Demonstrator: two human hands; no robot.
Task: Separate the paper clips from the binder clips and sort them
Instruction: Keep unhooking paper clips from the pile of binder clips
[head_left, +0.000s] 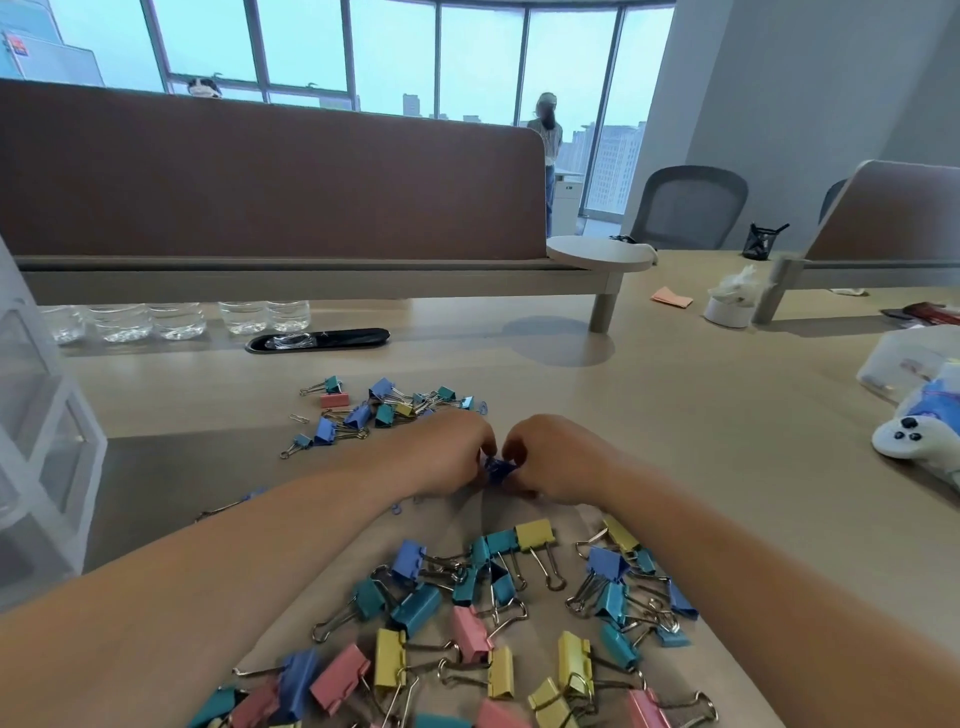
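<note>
The left hand (452, 454) and right hand (556, 462) meet fingertip to fingertip over the middle of the desk (701, 415). Both have their fingers curled in, pinching one small blue clip (497, 466) between them. Most of it is covered by the fingers, so I cannot tell whether it is a binder clip with paper clips tangled on it or a binder clip alone. Its long axis does not show either.

The blue clip sits right between the two hands, so neither is nearer. What matters next, as I judge it, is which pile the pieces go to. The small binder clips (379, 408) lie in a loose heap at 11 o'clock from the hands, closer to the left hand. The large binder clips (493, 623) are spread at 6 o'clock, between the forearms. A few loose paper clips show: a small blue one (483, 408) at 12 o'clock just beyond the left hand, another (397, 510) at 8 o'clock beside the left wrist, and a silver one (298, 418) at the far pile's left edge. The work looks partly done.

Farther out, water bottles (176, 319) stand at 10 o'clock, clear drawers (36, 415) at 9 o'clock, and a soft toy (914, 431) at 3 o'clock.
</note>
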